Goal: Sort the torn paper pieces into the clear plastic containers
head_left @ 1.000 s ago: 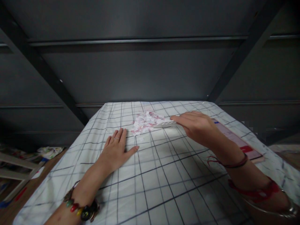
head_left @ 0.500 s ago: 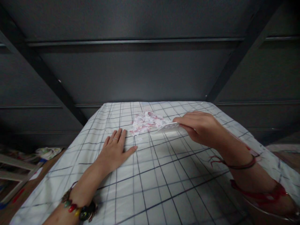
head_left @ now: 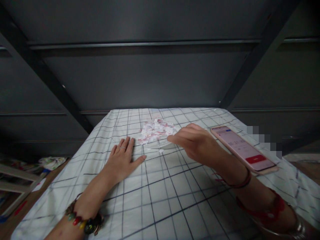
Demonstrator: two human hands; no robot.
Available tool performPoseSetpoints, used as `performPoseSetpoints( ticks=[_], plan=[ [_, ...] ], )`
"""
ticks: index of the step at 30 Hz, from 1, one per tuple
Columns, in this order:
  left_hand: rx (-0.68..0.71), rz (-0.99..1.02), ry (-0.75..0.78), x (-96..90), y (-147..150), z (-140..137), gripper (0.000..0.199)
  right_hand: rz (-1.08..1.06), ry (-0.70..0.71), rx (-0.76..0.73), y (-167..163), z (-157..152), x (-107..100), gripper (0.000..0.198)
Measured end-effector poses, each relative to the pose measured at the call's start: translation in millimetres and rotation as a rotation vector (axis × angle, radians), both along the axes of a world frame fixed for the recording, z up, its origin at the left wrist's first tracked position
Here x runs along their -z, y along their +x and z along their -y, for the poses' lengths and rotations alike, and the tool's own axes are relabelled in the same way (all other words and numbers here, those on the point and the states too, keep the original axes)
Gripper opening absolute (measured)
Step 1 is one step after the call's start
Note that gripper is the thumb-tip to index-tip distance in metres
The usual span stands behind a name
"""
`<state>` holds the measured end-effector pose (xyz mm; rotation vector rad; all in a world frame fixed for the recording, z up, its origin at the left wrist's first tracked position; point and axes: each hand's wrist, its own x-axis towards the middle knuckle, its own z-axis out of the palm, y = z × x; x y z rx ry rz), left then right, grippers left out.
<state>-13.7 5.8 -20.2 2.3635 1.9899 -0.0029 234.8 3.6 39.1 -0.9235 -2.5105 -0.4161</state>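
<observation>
Spread palm-down, my left hand [head_left: 122, 159] lies on the white checked cloth [head_left: 160, 193], its fingers apart and holding nothing. A small pile of torn paper scraps [head_left: 157, 128], white with pink marks, sits beyond it and to the right. My right hand [head_left: 193, 141] is closed, with thumb and fingers pinching a thin whitish card [head_left: 166, 145]. The card slants down to the near edge of the pile, and part of it is hidden by the fingers. One loose scrap [head_left: 161, 151] lies just in front of the card.
A phone [head_left: 243, 148] in a pink case lies on the cloth right of my right forearm, its screen lit. Dark grey panels [head_left: 150, 76] rise behind the far edge. At the lower left, a pale wooden frame [head_left: 17, 191] stands beside the cloth-covered surface.
My right hand has moved left and nearer to me with the card, which now sits at the pile's near edge. The phone has come into view. My left hand stays put.
</observation>
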Motion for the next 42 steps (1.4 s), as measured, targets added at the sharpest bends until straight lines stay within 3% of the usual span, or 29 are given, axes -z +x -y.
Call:
performPoseSetpoints(
  ticks=[4,10,16,22,26,30,35,42],
  plan=[
    [0.003,-0.001,-0.005,-0.2,-0.5,0.0,0.086,-0.017,-0.09,-0.028,2.2,-2.7,-0.1,0.036],
    [0.01,0.005,-0.04,-3.6,1.4,1.2,0.091,-0.125,0.011,0.01,13.5,-4.6,-3.0,0.032],
    [0.02,0.029,-0.035,-4.3,0.9,2.7,0.091,-0.079,-0.088,-0.032,15.5,-7.3,-0.2,0.033],
    [0.06,0.137,0.036,-6.1,0.9,4.0,0.089,-0.113,-0.016,-0.022,22.7,-9.7,0.4,0.029],
    [0.195,0.242,0.075,-8.7,1.7,6.2,0.086,-0.089,-0.066,-0.018,20.0,-7.6,-0.1,0.03],
    [0.349,0.299,-0.001,-5.8,-1.7,6.4,0.089,-0.112,-0.064,-0.026,21.6,-6.9,-0.7,0.031],
    [0.447,0.34,-0.036,-6.9,-5.3,7.6,0.088,-0.074,-0.052,-0.004,24.9,-6.6,0.2,0.032],
    [0.684,0.348,-0.1,-22.1,1.5,12.0,0.044,-0.034,-0.122,-0.005,27.7,1.0,-7.7,0.033]
  ],
)
